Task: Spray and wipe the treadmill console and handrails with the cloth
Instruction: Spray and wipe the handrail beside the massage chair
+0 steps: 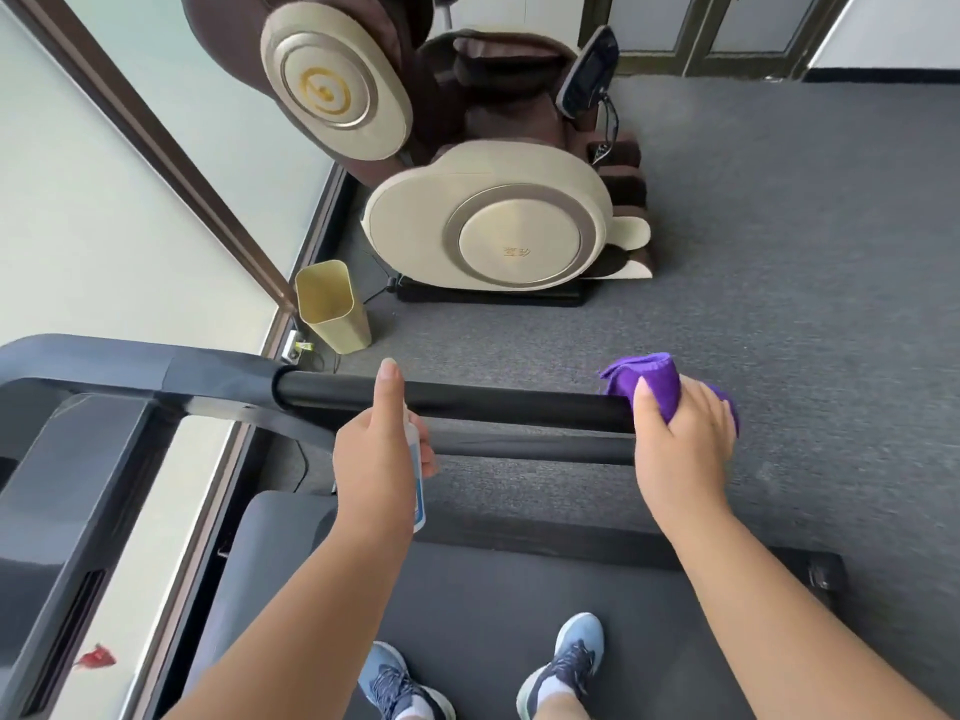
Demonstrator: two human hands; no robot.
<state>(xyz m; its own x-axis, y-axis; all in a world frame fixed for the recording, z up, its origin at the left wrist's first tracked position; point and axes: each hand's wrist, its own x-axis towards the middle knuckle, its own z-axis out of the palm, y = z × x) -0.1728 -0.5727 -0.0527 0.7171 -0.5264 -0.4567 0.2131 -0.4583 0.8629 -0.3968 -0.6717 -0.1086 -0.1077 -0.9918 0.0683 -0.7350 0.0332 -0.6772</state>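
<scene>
The right hand (680, 449) grips the purple cloth (652, 379), wrapped over the far end of the handrail (493, 402). The rail's long axis runs leftward from this grip toward the console (78, 459). The left hand (376, 454) clenches the spray bottle (418, 491) mid-rail, index finger extended, forearm reaching forward.
</scene>
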